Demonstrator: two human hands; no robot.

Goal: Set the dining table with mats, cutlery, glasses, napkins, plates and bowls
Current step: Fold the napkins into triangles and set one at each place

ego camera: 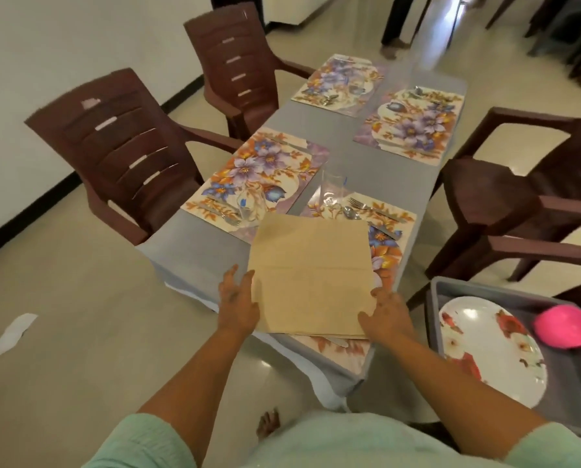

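A tan napkin (311, 275) lies spread flat over the near right floral mat (388, 251). My left hand (238, 298) rests at its left edge with straight fingers. My right hand (385, 310) touches its lower right corner, fingers relaxed. Two clear glasses stand past the napkin, one on the near left mat (250, 206), one at the near right mat's top (333, 189). A fork (372, 207) and spoon (351, 213) lie on the right mat. A knife tip (336, 341) shows under the napkin's near edge.
The table (194, 251) has a grey cloth and two more floral mats at the far end (339, 82) (414, 126). A grey tub (432, 305) on my right holds a floral plate (491, 349) and a pink bowl (564, 327). Brown plastic chairs (120, 153) flank the table.
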